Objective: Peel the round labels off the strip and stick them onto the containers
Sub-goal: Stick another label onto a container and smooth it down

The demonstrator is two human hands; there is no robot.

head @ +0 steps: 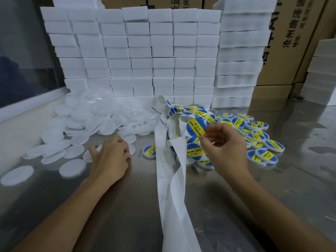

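Observation:
My right hand [225,148] pinches a round blue-and-yellow label [195,129] by its edge, lifted above the white backing strip [163,160]. The strip runs from a tangled heap of labels [183,110] down toward me. My left hand [111,155] lies on the steel table, fingers curled over a white round container [89,155] at the edge of a pile of unlabelled white containers [101,117]. One labelled container [149,151] sits between my hands. Several labelled containers [258,135] are heaped at the right.
A wall of stacked white foam blocks [141,55] stands behind the piles. Taller foam stacks [240,57] and cardboard boxes [291,42] rise at the back right. A window frame [27,102] borders the table at the left. Bare steel table [127,206] lies in front.

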